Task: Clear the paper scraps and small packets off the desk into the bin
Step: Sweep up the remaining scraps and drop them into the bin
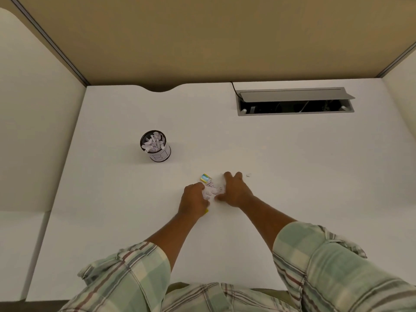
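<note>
Head view: midway along the desk [292, 165], toward its near edge, left hand [193, 199] curls on light, flimsy paper scraps [211, 190]; right hand [235, 192] rests spread-fingered against them. I would scoop the heap, not pinch.

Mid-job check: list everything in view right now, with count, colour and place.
bin: one, black mesh with white label, left of centre, scraps inside
scrap pile: one, white, between the hands
small packet: one, yellow and blue, just beyond the pile
stray scrap: one, white, right of the right hand
cable tray: one, grey, flap open, far right
desk: one, white
partition: one, tan, behind the desk
left hand: one, fingers curled on the pile's left edge
right hand: one, fingers spread at the pile's right side
sleeves: two, green plaid, near edge
</note>
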